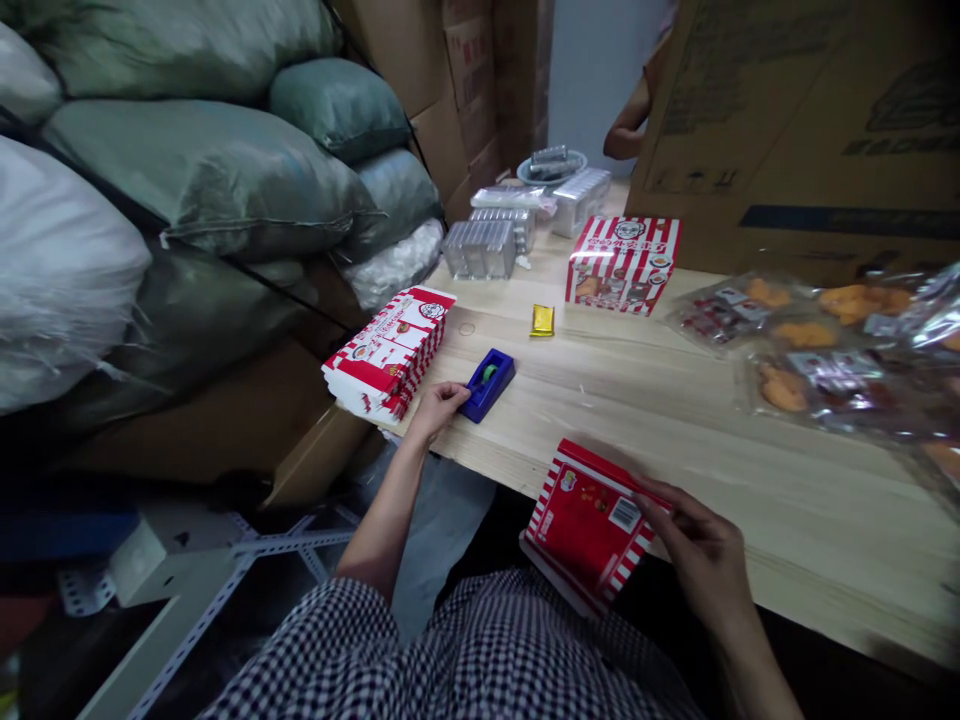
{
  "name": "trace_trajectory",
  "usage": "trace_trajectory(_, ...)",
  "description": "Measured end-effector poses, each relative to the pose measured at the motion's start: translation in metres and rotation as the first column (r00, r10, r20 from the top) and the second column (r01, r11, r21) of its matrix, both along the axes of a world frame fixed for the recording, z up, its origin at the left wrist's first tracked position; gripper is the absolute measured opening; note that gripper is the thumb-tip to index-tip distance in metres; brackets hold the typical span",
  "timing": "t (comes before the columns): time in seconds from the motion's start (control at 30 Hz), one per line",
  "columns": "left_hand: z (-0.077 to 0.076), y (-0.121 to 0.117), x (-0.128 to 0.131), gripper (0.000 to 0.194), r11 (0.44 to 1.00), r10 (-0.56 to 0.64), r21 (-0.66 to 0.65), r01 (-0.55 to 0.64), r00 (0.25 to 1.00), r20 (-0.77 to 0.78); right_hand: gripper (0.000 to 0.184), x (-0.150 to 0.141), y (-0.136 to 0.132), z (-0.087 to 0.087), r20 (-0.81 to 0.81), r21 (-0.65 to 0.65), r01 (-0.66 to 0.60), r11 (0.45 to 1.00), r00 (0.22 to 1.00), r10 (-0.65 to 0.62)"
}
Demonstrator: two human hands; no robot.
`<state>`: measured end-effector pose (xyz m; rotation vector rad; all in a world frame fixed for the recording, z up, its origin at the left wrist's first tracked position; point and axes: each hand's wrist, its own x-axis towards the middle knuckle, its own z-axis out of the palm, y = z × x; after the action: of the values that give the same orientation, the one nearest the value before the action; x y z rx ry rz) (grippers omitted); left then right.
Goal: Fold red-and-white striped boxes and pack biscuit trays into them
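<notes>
My left hand [441, 405] pinches thumb and fingers together at the near end of a blue tape dispenser [480, 402]. A green-cored roll sits in the dispenser, but whatever is between those fingers is too small to make out. In my right hand [701, 545] is a red-and-white striped cardboard box [581, 520], tilted at the table's near edge, gripped by its right side with a barcode facing up. Left of the dispenser lies a stack of flat striped boxes [390, 350]. A small yellow packet [542, 321] lies beyond the dispenser.
An assembled striped box [622, 265] stands farther back on the wooden table [675, 400]. Clear plastic cases [480, 250] and a blue basin [551, 168] are behind. Bagged snacks [817, 350] lie right, before a large carton [787, 130]. Another person's arm [630, 120] shows behind; stuffed sacks [202, 170] line the left.
</notes>
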<state>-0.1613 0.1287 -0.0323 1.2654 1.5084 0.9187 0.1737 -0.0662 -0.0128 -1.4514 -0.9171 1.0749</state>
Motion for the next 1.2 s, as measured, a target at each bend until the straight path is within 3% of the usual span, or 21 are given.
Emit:
trace_trajectory(0.13,-0.001,-0.002,-0.003,0.041,0.997,0.071,-0.035,-0.066,0.987,0.143,0.023,-0.005,-0.005,0.016,0.065,0.116,0.115,0.987,0.99,-0.123)
trace_trajectory(0.3,-0.019,-0.024,-0.004,0.04,0.988,0.149,-0.007,-0.153,0.954,0.259,0.021,-0.013,-0.008,0.037,0.14,0.319,0.256,0.912,0.939,-0.313)
trace_trajectory(0.43,-0.035,-0.038,-0.002,0.035,0.969,0.226,0.05,-0.243,0.947,0.227,0.019,-0.024,-0.004,0.046,0.133,0.372,0.253,0.893,0.937,-0.322)
trace_trajectory(0.53,-0.035,-0.043,-0.001,0.029,0.945,0.292,0.103,-0.311,0.943,0.161,0.02,-0.031,0.0,0.053,0.163,0.462,0.251,0.85,0.918,-0.36)
trace_trajectory(0.6,-0.025,-0.049,0.006,0.026,0.937,0.308,0.128,-0.325,0.941,0.138,0.021,-0.031,0.003,0.058,0.211,0.539,0.233,0.81,0.893,-0.397)
trace_trajectory(0.7,0.01,-0.071,0.036,0.023,0.95,0.25,0.147,-0.274,0.954,0.163,0.028,-0.026,0.008,0.058,0.357,0.61,0.088,0.788,0.857,-0.372)
trace_trajectory(0.77,0.042,-0.092,0.068,0.021,0.975,0.087,0.175,-0.139,0.958,0.274,0.038,-0.022,0.011,0.054,0.471,0.61,-0.047,0.791,0.824,-0.314)
trace_trajectory(0.83,0.073,-0.11,0.101,0.018,0.987,-0.109,0.153,0.047,0.898,0.427,0.046,-0.02,0.013,0.046,0.558,0.593,-0.153,0.79,0.786,-0.267)
trace_trajectory(0.9,0.093,-0.121,0.129,0.017,0.98,-0.198,0.112,0.163,0.827,0.527,0.051,-0.02,0.015,0.038,0.613,0.583,-0.218,0.783,0.75,-0.248)
trace_trajectory(1.0,0.098,-0.122,0.152,0.016,0.981,-0.187,0.067,0.183,0.784,0.593,0.055,-0.02,0.016,0.031,0.657,0.592,-0.276,0.757,0.71,-0.254)
trace_trajectory(1.2,0.075,-0.116,0.157,0.019,0.983,-0.122,-0.027,0.183,0.75,0.65,0.059,-0.021,0.016,0.034,0.706,0.577,-0.351,0.737,0.669,-0.234)
